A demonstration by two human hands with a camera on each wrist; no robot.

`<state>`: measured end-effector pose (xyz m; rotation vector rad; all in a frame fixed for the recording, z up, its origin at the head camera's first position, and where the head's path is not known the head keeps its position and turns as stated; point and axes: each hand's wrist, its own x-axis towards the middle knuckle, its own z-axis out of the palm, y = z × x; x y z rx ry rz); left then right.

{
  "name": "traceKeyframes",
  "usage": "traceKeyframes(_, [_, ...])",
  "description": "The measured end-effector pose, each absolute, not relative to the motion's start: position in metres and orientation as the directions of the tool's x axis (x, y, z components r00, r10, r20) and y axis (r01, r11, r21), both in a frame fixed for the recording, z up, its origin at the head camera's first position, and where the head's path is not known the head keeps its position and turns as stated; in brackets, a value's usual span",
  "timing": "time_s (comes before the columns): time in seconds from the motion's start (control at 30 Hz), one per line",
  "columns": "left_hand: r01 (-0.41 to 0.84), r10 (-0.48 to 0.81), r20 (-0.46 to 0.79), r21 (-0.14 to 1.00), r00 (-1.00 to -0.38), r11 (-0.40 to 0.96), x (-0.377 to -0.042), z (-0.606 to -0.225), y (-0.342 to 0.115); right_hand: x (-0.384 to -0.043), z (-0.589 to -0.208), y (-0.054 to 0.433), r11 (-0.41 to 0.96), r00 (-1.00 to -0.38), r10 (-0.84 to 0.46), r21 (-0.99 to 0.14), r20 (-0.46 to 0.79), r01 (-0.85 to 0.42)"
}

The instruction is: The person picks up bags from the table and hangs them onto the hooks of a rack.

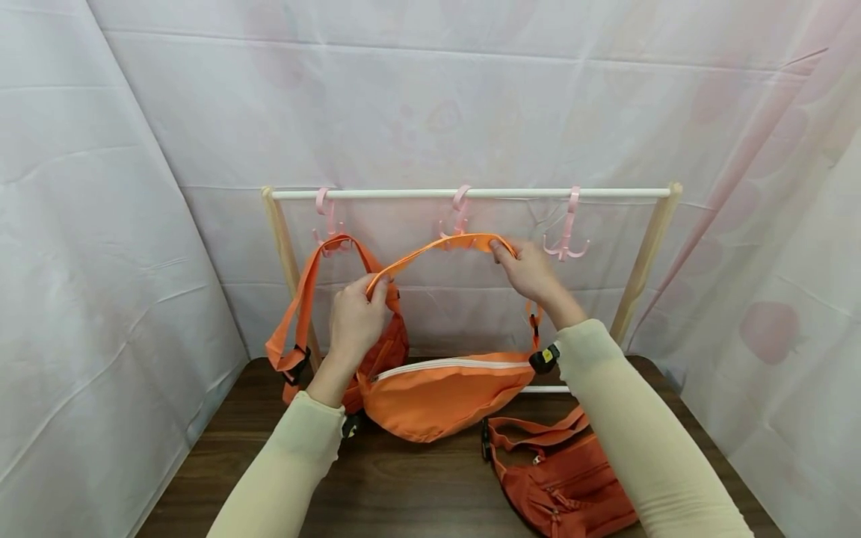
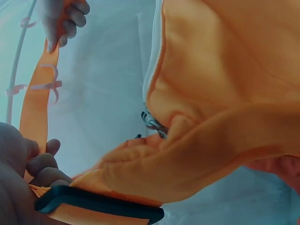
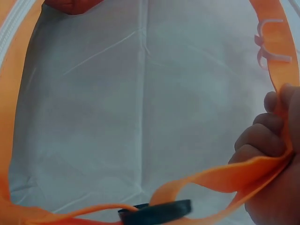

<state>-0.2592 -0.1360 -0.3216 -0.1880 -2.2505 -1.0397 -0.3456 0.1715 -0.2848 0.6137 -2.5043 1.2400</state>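
Head view: nearest the camera, a rust-orange waist bag (image 1: 568, 486) is seen lying on the dark wooden table (image 1: 417, 486), its straps loose beside the right sleeve. Just beyond it, a brighter orange waist bag (image 1: 447, 396) with a white zipper is held up above the table by its strap (image 1: 437, 250). The strap is pinched by the left hand (image 1: 356, 321) between thumb and curled fingers at its left end, and by the right hand (image 1: 534, 273) between thumb and fingertips at its right end, so that the webbing is stretched in a shallow arc between them. The top of that arc is seen just at the prongs of the middle pink hook (image 1: 460, 217); whether it rests on them cannot be told. A black buckle (image 1: 543, 359) is seen where the strap meets the bag, beside the right wrist. Behind the left hand, a third orange bag (image 1: 383, 347) is hung by its strap from the left pink hook (image 1: 327, 224). Farther back, the three hooks, the right pink hook (image 1: 568, 232) being bare, are carried by a white rail (image 1: 471, 193) set on slanted wooden legs (image 1: 642, 261). A pale creased curtain (image 1: 430, 97) is seen behind the rack and to both sides.
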Motion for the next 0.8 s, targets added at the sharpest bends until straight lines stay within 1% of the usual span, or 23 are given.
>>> traceKeyframes(0.2, [0.373, -0.098, 0.551, 0.674, -0.829, 0.638, -0.263, -0.331, -0.137, -0.346, -0.296, 0.167, 0.505, -0.865, -0.297, -0.703, 0.403, -0.501])
traceKeyframes(0.33, [0.376, -0.08, 0.542, 0.675, -0.837, 0.635, -0.264, -0.336, -0.136, -0.346, -0.301, 0.161, 0.468, -0.863, -0.314, -0.726, 0.397, -0.504])
traceKeyframes(0.47, [0.367, -0.068, 0.532, 0.664, -0.844, 0.651, -0.265, -0.339, -0.135, -0.348, -0.303, 0.157, 0.461, -0.862, -0.318, -0.73, 0.395, -0.505])
traceKeyframes(0.8, [0.328, -0.039, 0.479, 0.655, -0.877, 0.681, -0.265, -0.353, -0.131, -0.355, -0.31, 0.154, 0.527, -0.868, -0.325, -0.691, 0.375, -0.495])
